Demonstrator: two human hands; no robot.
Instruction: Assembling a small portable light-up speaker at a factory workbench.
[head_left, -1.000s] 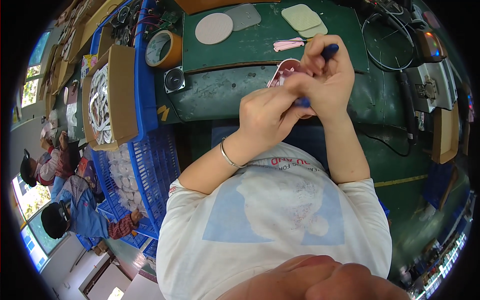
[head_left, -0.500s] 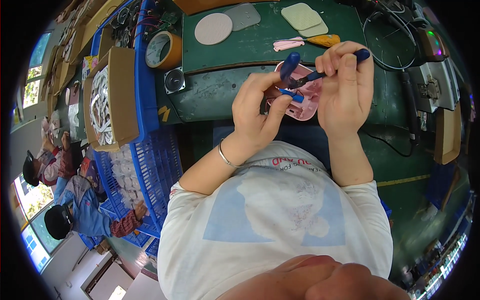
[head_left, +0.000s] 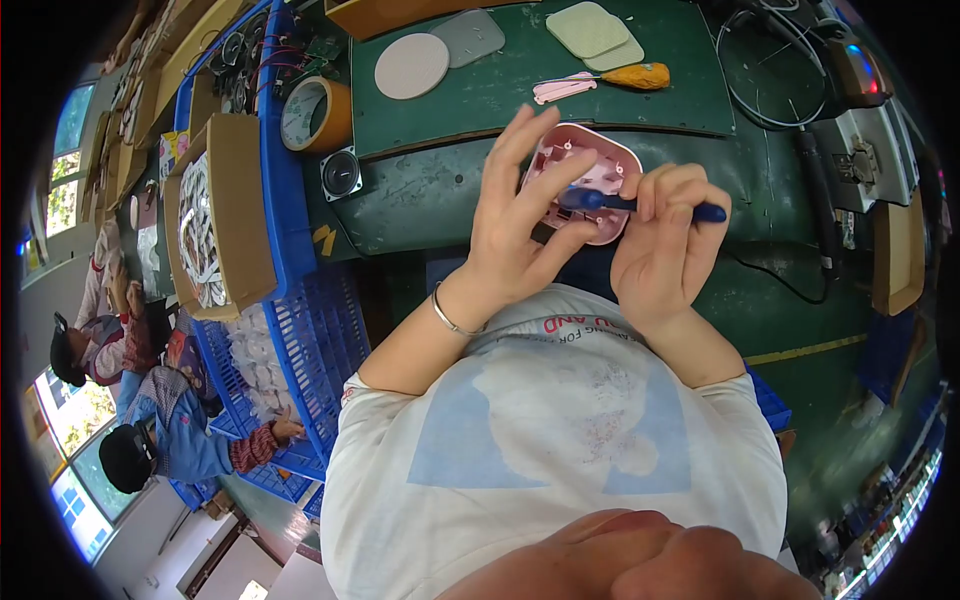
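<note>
A pink plastic housing [head_left: 606, 152] lies with its hollow inside up, showing small posts, on the bench in front of me. My right hand [head_left: 668, 235] is closed round blue-handled pliers [head_left: 618, 203] at the housing's near right side. One handle end sticks out past my fingers; the jaws cannot be made out. My left hand [head_left: 510, 215] is at the housing's left side, its fingers spread and the index finger and thumb reaching over the opening. Those fingers hide part of the inside, and no blue piece shows clearly between them.
Beyond lie a screwdriver with a yellow handle [head_left: 636, 77], pink strips [head_left: 564, 88], a round pad [head_left: 411, 66] and pale green pads [head_left: 590, 32]. To the left are a tape roll [head_left: 318, 113], a small speaker [head_left: 341, 174] and a carton [head_left: 243, 210]. Co-workers sit far left.
The pliers have come down and turned lower over the housing, with my right hand following. My left fingers have spread from their pinch on a small blue piece. The view has shifted slightly.
</note>
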